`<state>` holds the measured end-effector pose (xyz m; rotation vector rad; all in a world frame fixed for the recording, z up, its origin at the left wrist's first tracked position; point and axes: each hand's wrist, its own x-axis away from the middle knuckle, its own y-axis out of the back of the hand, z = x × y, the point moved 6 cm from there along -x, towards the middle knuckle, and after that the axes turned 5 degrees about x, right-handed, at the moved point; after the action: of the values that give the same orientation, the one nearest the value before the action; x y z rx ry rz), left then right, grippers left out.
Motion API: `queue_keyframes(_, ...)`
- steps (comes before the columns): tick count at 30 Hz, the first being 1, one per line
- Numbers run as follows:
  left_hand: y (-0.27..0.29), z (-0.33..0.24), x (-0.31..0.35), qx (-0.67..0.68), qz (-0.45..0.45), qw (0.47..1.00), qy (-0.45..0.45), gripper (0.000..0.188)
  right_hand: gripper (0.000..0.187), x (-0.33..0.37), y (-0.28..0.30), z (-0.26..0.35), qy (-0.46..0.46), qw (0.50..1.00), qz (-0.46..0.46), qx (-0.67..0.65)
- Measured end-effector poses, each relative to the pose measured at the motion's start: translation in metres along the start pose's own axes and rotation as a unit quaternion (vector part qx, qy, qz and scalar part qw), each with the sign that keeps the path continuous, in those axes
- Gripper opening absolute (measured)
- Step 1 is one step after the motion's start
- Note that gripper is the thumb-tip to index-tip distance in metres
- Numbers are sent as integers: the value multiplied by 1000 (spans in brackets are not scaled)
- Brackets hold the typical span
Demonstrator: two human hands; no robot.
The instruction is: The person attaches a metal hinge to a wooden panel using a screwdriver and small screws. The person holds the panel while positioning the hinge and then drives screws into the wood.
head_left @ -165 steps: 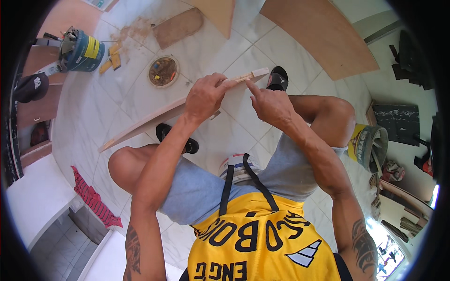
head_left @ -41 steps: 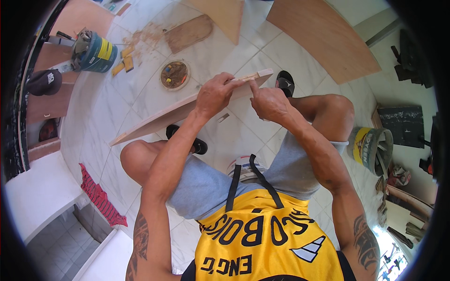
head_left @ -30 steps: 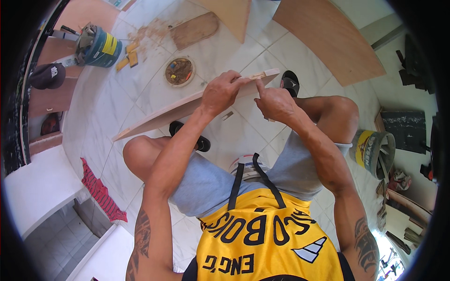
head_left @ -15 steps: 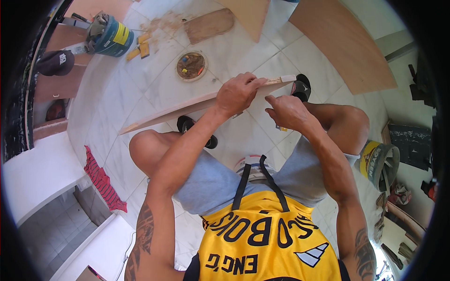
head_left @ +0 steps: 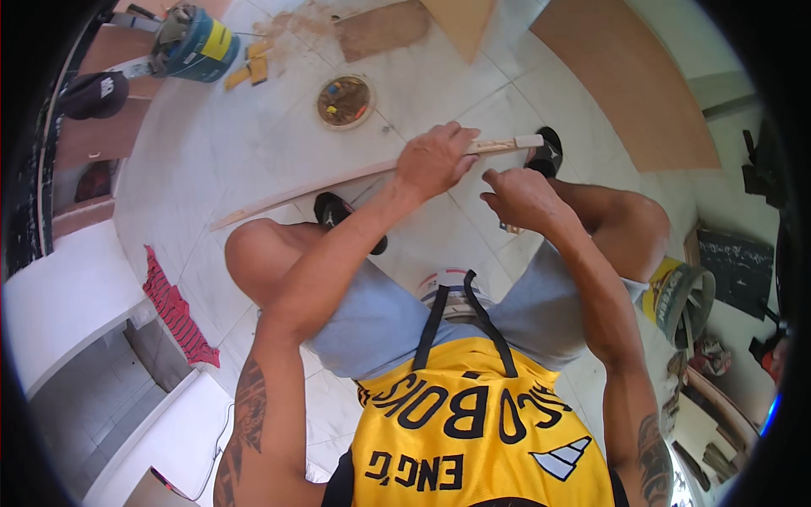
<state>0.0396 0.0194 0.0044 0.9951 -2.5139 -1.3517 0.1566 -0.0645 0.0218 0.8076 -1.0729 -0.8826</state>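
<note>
A person in a yellow sports jersey (head_left: 486,422) with bold black lettering and a white cone-shaped emblem sat with bent legs over a white marble-patterned tile floor (head_left: 439,228). More lettering showed around the room: white on a dark cap (head_left: 95,95) at far left, dark on the yellow band of a grey bucket (head_left: 667,291) at right. A teal bucket (head_left: 203,51) at far left bore a yellow label, its print too small to read.

A long, pale wooden board (head_left: 338,182) stretched from the left to a spot just beside the right foot, its narrow edge facing up, with a rough, splintered patch near the right end. The left hand (head_left: 435,160) was clamped over that edge, left of the patch. The right hand (head_left: 524,200) hung nearer and just apart from the board, fingers curled; a small yellowish item (head_left: 510,228) showed beneath it, and whether the fingers gripped it could not be told.
</note>
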Motion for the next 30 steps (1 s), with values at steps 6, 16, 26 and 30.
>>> queue_keyframes(6,-1,-6,-3,-8,29,998,48,33,26,0,-7,2,-8,999,53,-2)
queue_keyframes(16,-1,-10,1,-45,23,996,67,38,32,27,35,-35,-83,970,32,-227)
queue_keyframes(26,-11,-14,5,-12,57,995,84,44,56,29,1,-83,-163,943,-157,-246)
queue_keyframes(30,-9,-17,6,-41,31,996,67,41,49,27,-8,-78,-221,922,-133,-289)
